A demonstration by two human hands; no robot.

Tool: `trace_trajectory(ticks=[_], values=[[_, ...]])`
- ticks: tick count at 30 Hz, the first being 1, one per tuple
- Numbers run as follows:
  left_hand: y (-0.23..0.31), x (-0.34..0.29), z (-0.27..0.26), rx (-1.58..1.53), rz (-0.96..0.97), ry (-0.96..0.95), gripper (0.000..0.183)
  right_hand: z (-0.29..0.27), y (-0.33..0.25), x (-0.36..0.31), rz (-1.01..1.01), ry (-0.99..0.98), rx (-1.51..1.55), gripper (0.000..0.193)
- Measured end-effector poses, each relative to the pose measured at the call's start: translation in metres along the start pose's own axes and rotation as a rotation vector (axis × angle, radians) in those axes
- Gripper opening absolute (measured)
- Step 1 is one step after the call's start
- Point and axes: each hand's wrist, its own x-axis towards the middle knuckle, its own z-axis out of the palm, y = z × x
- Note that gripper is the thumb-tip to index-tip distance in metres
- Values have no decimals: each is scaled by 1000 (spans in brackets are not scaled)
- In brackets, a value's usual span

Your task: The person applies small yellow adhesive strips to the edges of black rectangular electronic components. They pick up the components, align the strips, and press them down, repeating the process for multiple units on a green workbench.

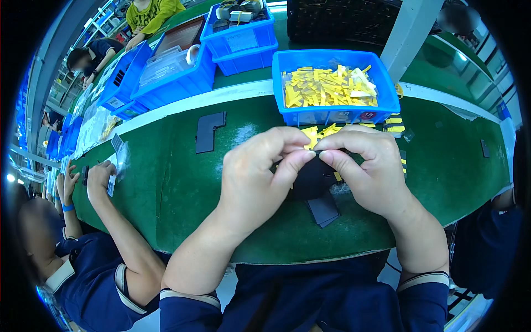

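head view: left hand and right hand pinch a dark flat piece, likely mid-sticking; next needs careful alignment.

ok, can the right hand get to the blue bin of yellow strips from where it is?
Probably yes. The blue bin sits just beyond the right hand with nothing between, though that hand and the left hand are pinching a dark part.

Desk: green surface, white far edge. Bin: blue, containing yellow strips. L-shaped pad: dark grey. Held piece: black. Sleeves: navy, pale cuff bands.
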Motion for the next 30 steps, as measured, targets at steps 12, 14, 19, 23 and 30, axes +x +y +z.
trace_trajectory(ticks=[12, 14, 19, 23, 30], values=[[1, 2, -8, 77, -21, 9, 8, 2, -1, -2, -23, 154, -95, 5], [2, 2, -9, 140, -15, -47, 9, 2, 0, -2, -42, 172, -128, 5], [-1, 3, -9, -6, -131, -132, 9, 0, 2, -1, -52, 163, -123, 5], [-5, 5, -7, -25, -82, -12, 6, 1, 2, -1, -57, 168, -117, 5], [-2, 4, -4, -70, -113, 19, 6, -1, 0, 0, -28, 170, -109, 6]])
